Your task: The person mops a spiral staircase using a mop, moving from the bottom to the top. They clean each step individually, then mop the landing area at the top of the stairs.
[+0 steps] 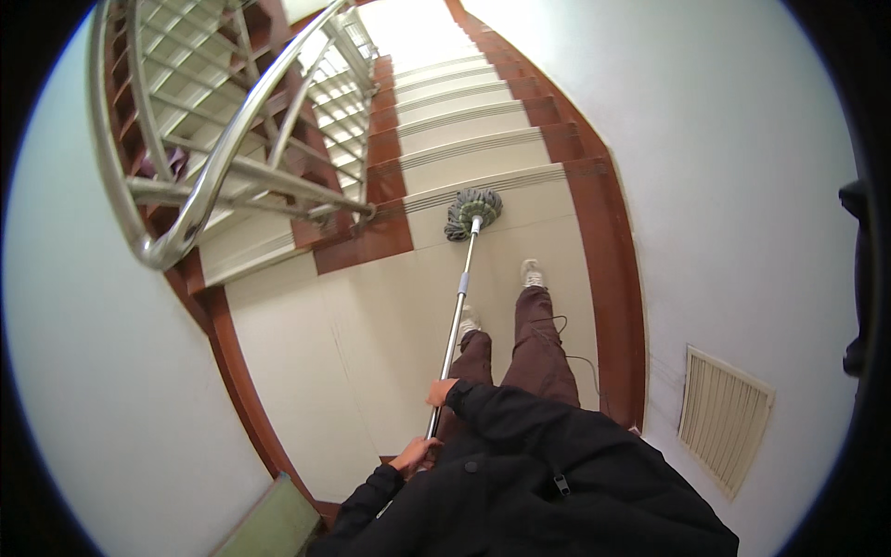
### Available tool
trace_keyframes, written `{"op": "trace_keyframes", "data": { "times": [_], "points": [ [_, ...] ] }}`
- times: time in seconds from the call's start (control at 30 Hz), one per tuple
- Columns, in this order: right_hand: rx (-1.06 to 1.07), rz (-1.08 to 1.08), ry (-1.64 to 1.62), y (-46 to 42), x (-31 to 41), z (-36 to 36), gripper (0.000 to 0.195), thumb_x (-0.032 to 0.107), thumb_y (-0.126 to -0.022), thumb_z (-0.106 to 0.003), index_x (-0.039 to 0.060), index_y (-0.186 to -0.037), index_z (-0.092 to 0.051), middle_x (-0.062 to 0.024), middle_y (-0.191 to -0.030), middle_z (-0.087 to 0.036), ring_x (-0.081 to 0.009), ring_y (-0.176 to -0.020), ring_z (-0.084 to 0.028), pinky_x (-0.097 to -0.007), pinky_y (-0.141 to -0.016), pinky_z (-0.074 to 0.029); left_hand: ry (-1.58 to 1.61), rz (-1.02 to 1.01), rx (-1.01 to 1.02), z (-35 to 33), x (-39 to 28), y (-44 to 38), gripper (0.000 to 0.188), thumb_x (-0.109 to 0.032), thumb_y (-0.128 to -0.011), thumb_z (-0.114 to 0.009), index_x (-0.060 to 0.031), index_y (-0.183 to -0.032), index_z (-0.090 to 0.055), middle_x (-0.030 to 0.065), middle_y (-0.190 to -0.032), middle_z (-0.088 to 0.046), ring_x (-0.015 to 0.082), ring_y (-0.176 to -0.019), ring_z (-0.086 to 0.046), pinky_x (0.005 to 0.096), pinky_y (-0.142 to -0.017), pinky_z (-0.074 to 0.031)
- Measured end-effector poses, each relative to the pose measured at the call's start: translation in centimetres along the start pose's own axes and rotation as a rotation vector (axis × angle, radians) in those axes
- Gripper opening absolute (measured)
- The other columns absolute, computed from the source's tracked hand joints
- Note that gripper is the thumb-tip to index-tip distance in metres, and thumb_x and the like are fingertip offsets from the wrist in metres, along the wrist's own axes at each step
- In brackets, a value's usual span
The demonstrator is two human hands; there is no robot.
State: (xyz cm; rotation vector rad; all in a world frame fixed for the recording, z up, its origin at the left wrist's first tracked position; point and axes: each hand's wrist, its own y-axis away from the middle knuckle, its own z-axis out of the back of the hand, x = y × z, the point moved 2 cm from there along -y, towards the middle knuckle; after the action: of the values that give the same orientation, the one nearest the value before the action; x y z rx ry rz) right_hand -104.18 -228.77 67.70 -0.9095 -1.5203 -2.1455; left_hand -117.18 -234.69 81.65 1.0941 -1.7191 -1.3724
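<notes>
Both my hands grip the metal handle of a mop (pixel 452 334). My left hand (pixel 416 456) is closed around its upper end, close to my body. Further down the pole, my right hand (pixel 440 393) holds it just in front of the black sleeve. The grey and green strand mop head (pixel 475 212) rests on the pale floor tiles, near the grooved edge of the landing and ahead of my shoes. A grey collar joins two sections of the pole about midway.
A flight of stairs (pixel 456 115) lies ahead, with a metal handrail (pixel 243 132) at the left and a wall at the right. Another flight meets the landing at the left. A vent grille (pixel 726 421) is low on the right wall. A greenish panel (pixel 268 522) stands at bottom left.
</notes>
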Motion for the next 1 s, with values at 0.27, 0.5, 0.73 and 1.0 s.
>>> {"op": "trace_keyframes", "data": {
  "times": [0.27,0.5,0.73,1.0],
  "points": [
    [-0.719,-0.363,-0.643,6.0,-15.1,2.7,0.049,0.021,-0.09,-0.052,0.0047,-0.135,-0.042,-0.0392,-0.101,-0.061,-0.054,-0.095,-0.061,-0.0538,-0.087,-0.051,-0.162,0.17,0.221,-6.6,-12.5,-9.3,0.019,-0.028,-0.098,-0.052,-0.0093,-0.098,-0.051,0.0014,-0.062,-0.042,0.0147,-0.046,-0.041,0.0307,-0.042,-0.033],
    [-1.063,-0.488,-0.89,11.2,-26.3,7.1,0.066,0.015,-0.091,-0.051,0.0154,-0.149,-0.018,-0.0435,-0.112,-0.051,-0.058,-0.097,-0.056,-0.0585,-0.088,-0.047,-0.192,-0.114,0.171,-16.7,-19.1,-16.5,0.018,-0.029,-0.097,-0.056,-0.0115,-0.092,-0.052,-0.0024,-0.056,-0.037,0.0119,-0.04,-0.034,0.0287,-0.037,-0.027],
    [-0.891,-0.402,-0.735,10.3,-27.9,8.6,0.043,0.019,-0.091,-0.053,0.013,-0.131,-0.041,-0.0356,-0.099,-0.061,-0.0539,-0.088,-0.061,-0.058,-0.084,-0.049,0.004,-0.072,0.081,-17.4,-20.3,-15.3,0.023,-0.028,-0.095,-0.062,-0.0144,-0.085,-0.047,-0.0051,-0.053,-0.034,0.0095,-0.038,-0.032,0.0283,-0.036,-0.023],
    [-0.539,-0.044,-0.431,-1.0,-12.0,3.0,0.038,0.029,-0.089,-0.059,0.0059,-0.117,-0.049,-0.0334,-0.099,-0.062,-0.0538,-0.09,-0.061,-0.0551,-0.082,-0.052,-0.049,-0.333,-0.258,-3.2,-6.7,-7.6,0.029,-0.03,-0.094,-0.065,-0.0058,-0.083,-0.054,-0.0003,-0.054,-0.047,0.0117,-0.042,-0.044,0.032,-0.04,-0.034]
  ]
}}
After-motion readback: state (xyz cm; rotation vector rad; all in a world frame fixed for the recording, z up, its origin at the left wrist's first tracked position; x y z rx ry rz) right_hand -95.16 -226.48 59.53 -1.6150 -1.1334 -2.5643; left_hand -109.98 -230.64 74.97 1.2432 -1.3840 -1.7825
